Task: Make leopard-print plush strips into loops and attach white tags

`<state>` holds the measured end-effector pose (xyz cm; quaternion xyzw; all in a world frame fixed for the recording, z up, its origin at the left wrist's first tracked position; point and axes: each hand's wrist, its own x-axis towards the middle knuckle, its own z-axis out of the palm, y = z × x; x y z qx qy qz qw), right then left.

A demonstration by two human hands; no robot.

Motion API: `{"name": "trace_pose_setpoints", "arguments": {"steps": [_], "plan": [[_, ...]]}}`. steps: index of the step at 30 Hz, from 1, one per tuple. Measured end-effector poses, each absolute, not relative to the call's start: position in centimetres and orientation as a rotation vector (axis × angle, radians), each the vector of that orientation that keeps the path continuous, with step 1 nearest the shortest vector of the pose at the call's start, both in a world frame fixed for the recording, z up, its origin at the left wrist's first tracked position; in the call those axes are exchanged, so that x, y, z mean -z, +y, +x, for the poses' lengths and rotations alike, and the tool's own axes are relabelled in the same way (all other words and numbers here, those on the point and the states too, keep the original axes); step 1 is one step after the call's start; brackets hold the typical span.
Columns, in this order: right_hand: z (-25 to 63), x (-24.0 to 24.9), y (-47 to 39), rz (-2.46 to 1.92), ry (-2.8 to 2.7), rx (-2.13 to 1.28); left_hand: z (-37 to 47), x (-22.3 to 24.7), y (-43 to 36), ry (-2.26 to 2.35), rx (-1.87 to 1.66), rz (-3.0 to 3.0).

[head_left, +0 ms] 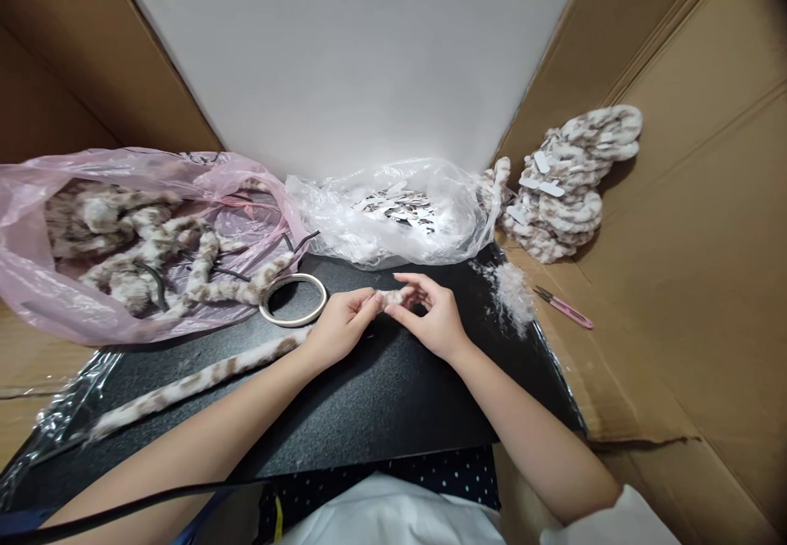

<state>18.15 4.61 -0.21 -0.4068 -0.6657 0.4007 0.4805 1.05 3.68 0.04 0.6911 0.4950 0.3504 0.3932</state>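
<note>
A long white-and-brown furry strip (215, 373) runs from the lower left of the black work surface up under my left hand (344, 324). That hand pinches the strip near its end, thumb against fingers. My right hand (434, 315) is curved around the same furry tip, thumb below and fingers above, seemingly touching it; the fingertips partly hide the contact. Just left of my left hand lies a roll of cream tape (323, 303), flat on the surface.
A pink plastic bag (30, 225) at left holds furry pieces and dark cords. Behind my hands sits a clear bag (362, 246) of white cut pieces. Right are loose fluff (513, 291), pink thread snips (569, 311) and a pile of tagged furry strips (559, 193). Cardboard walls (694, 225) flank the surface.
</note>
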Motion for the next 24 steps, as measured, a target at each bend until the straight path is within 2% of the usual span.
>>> {"name": "trace_pose_setpoints", "arguments": {"steps": [5, 14, 24], "plan": [[18.21, 0.24, 4.63, -1.049, -1.632, -0.968, 1.03, -0.08, 3.57, 1.293, -0.88, 1.865], [18.3, 0.86, 5.03, -0.975, -1.402, -1.374, 0.74, -0.16, 3.62, 1.177, -0.768, 1.965], [18.04, 0.79, 4.46, -1.052, -1.662, -1.14, 0.54, -0.01, 3.7, 1.133, -0.707, 1.929]]}}
